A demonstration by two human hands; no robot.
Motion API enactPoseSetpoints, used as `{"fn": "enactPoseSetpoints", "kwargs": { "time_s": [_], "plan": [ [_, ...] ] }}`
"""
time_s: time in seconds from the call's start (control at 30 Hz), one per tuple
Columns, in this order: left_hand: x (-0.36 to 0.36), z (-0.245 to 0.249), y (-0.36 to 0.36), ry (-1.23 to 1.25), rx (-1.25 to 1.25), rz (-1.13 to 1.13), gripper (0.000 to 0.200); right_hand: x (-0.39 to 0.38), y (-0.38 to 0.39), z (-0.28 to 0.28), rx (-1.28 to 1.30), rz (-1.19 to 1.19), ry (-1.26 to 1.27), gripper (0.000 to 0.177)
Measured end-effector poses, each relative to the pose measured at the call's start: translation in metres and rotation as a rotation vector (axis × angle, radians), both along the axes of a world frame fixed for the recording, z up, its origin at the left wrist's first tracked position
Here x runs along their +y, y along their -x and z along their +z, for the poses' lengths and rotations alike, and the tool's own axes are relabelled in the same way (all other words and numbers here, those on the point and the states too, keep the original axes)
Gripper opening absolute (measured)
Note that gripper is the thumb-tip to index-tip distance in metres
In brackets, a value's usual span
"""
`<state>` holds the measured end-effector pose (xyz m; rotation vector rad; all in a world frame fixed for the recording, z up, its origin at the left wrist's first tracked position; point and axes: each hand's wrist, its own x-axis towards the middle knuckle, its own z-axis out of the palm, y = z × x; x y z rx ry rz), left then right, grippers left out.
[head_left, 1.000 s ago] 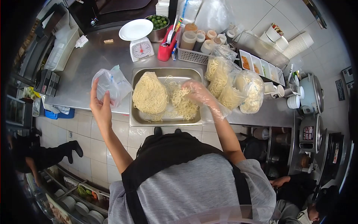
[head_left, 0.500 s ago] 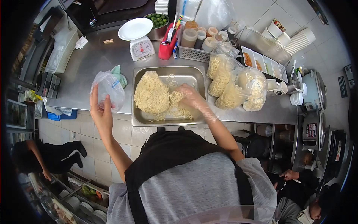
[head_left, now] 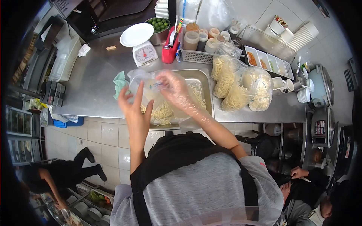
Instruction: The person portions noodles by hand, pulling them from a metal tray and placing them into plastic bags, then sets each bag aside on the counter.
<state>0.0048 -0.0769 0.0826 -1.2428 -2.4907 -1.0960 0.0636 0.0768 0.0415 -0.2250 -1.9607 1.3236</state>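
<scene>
A clear plastic bag (head_left: 148, 81) hangs over the left part of the metal tray (head_left: 209, 98). The fingers of my right hand (head_left: 174, 90), in a clear glove, are closed on the bag's right edge. My left hand (head_left: 134, 111) is bare, its fingers spread just in front of the bag's lower left side. Below the bag lies a mound of yellow noodles (head_left: 163, 113), partly covered by the bag and my hands. Loose noodles (head_left: 198, 94) are strewn at the tray's right.
Bagged noodles (head_left: 235, 94) stand right of the tray. Behind are a scale (head_left: 144, 54), a red tape dispenser (head_left: 170, 49) and a basket (head_left: 197, 56) of sauce bottles. A green cloth (head_left: 120, 83) lies left. A person (head_left: 71, 173) stands behind at left, another (head_left: 301, 188) at right.
My right hand has come up out of the noodles and now grips the plastic bag. The bag and my left hand have moved right, over the tray. The person at left has shifted.
</scene>
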Motion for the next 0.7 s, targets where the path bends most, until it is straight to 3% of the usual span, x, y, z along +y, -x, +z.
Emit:
{"fn": "enactPoseSetpoints", "kwargs": {
  "time_s": [0.13,0.17,0.3,0.33,0.4,0.43,0.53,0.63,0.7],
  "plan": [
    [-0.049,0.002,0.006,-0.081,-0.378,-0.058,0.042,-0.02,0.008,0.024,0.052,-0.03,-0.34,0.021],
    [-0.05,-0.013,0.009,-0.18,-0.5,-0.108,0.04,-0.029,0.009,0.026,0.054,0.048,-0.275,0.019],
    [-0.031,-0.056,0.027,-0.734,-1.05,-0.153,0.04,-0.056,0.007,0.008,0.166,0.185,-0.851,0.029],
    [-0.022,-0.058,0.031,-0.912,-1.161,-0.161,0.041,-0.067,0.005,0.001,0.112,0.311,-0.689,0.028],
    [-0.004,-0.053,0.045,-0.968,-1.103,-0.217,0.046,-0.085,0.009,-0.018,0.005,0.555,-0.36,0.028],
    [0.003,-0.049,0.051,-0.996,-1.073,-0.243,0.049,-0.077,-0.012,0.039,-0.166,0.725,-0.243,0.029],
    [0.011,-0.019,0.063,-0.71,-0.886,-0.065,0.052,-0.082,-0.012,0.023,-0.208,0.768,-0.15,0.033],
    [-0.002,-0.075,0.13,-0.242,-0.529,-0.222,0.051,-0.043,-0.02,0.012,-0.454,0.625,0.252,0.033],
    [0.008,-0.087,0.135,0.168,-0.695,-0.343,0.045,-0.014,-0.021,-0.029,-0.543,0.362,0.288,0.056]
  ]
}}
